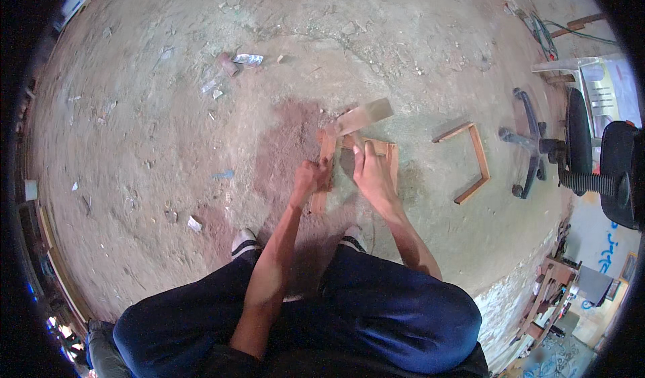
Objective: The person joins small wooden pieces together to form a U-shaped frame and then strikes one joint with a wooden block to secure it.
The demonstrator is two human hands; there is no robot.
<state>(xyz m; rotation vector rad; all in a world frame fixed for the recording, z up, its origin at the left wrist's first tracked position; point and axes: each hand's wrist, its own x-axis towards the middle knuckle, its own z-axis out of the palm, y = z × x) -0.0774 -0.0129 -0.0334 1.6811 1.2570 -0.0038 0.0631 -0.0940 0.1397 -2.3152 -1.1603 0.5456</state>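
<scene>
My right hand (373, 174) is closed round the short handle of what looks like a wooden mallet. Its pale, block-shaped head (365, 116) is smeared by motion above the far left corner of a small wooden frame (393, 160). The frame lies on the ground in front of my feet, with left, far and right sides visible. My left hand (311, 178) is closed on the frame's left side, partly covering that strip. From here I cannot tell whether the mallet head touches the wood.
To the right lies an angled wooden frame piece (478, 151), beside an office chair's base (531, 139). Scraps and a foil wrapper (248, 60) litter the rough floor at the far left. A wooden rack (551, 291) stands at the lower right. My shoes (246, 242) are close behind the frame.
</scene>
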